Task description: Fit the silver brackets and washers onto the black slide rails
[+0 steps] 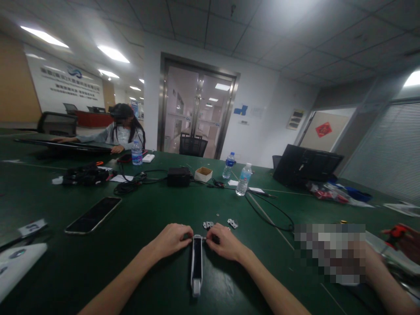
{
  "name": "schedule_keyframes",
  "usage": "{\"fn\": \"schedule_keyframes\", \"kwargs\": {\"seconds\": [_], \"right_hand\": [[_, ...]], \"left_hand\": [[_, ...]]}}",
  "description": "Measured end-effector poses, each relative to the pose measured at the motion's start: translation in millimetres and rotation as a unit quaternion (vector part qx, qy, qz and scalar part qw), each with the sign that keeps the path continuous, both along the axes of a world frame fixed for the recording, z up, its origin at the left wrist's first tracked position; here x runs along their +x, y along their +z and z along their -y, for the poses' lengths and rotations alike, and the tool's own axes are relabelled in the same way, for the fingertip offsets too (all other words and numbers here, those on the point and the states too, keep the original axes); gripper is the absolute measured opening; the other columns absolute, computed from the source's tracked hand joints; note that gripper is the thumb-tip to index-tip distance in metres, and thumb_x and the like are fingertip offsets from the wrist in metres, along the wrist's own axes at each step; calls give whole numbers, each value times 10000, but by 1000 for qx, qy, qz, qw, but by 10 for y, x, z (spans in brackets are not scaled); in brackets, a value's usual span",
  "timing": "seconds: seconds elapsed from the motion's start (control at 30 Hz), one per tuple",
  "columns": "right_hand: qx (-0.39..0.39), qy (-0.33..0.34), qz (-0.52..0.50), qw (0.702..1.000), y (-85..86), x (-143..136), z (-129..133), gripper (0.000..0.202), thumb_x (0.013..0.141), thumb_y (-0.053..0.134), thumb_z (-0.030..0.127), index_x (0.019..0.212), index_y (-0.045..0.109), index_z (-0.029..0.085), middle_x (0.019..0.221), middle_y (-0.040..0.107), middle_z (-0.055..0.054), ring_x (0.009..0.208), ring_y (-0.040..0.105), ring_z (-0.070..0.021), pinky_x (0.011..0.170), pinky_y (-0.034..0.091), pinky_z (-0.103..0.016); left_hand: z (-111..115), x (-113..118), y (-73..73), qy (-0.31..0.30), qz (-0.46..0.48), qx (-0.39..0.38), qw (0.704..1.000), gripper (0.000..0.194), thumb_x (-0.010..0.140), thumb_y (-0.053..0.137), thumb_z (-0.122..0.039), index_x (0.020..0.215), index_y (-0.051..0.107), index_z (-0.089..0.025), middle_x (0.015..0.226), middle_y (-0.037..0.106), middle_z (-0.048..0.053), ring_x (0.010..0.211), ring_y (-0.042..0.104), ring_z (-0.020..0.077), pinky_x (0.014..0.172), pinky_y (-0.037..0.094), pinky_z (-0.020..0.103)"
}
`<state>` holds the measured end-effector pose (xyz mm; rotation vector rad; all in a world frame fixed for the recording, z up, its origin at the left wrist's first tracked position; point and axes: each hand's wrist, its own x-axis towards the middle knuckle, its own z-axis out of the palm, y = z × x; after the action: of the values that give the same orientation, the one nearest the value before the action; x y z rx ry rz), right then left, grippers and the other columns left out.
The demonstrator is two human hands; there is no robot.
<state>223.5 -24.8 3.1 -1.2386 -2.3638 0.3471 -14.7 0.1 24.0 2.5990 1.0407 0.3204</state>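
Note:
A long, narrow frame (193, 267) with pale edges, a dark middle and a light block at its near end lies on the green table in front of me. My left hand (172, 239) is closed, its fingertips pinched together at the frame's far left corner; what they hold there is hidden. On the opposite side, my right hand (226, 241) pinches a small metal rod-like piece (204, 238) that meets the frame's far right corner. Just beyond my right fingers lie small metal plates with holes (232, 223) and a tiny ring (218, 215).
Left of me lies a phone (93, 215). Farther back are a black box (179, 176), an open carton (203, 174), water bottles (243, 180) and cables. At right, another person's hand (361, 258) works, partly blurred out; someone sits at the far left (126, 131).

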Motion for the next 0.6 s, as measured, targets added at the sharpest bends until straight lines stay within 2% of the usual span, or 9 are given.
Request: {"fn": "schedule_keyframes", "kwargs": {"seconds": [0.23, 0.47, 0.6], "right_hand": [[15, -6, -1, 1000, 39, 40, -14, 76, 839, 549, 167, 829, 622, 186, 827, 639, -32, 819, 554, -170, 756, 419, -287], [27, -90, 48, 994, 24, 238, -126, 127, 881, 513, 217, 889, 637, 193, 892, 644, -57, 881, 545, -201, 799, 407, -325], [22, -116, 74, 990, -29, 309, -165, 137, 875, 505, 203, 900, 638, 192, 919, 641, -65, 910, 545, -210, 822, 402, -331]], "left_hand": [[-19, 1, -28, -4, -1, 10, 1000, 180, 892, 530, -257, 1044, 619, -218, 954, 665, 8, 805, 624, 151, 684, 455, 232], [28, 2, 37, -6, -28, 32, 999, 169, 895, 516, -249, 1024, 622, -225, 972, 660, 13, 860, 621, 166, 746, 462, 263], [46, 2, 55, -4, -35, 36, 999, 174, 905, 503, -247, 1032, 618, -217, 988, 657, 26, 882, 619, 173, 759, 462, 272]]}}
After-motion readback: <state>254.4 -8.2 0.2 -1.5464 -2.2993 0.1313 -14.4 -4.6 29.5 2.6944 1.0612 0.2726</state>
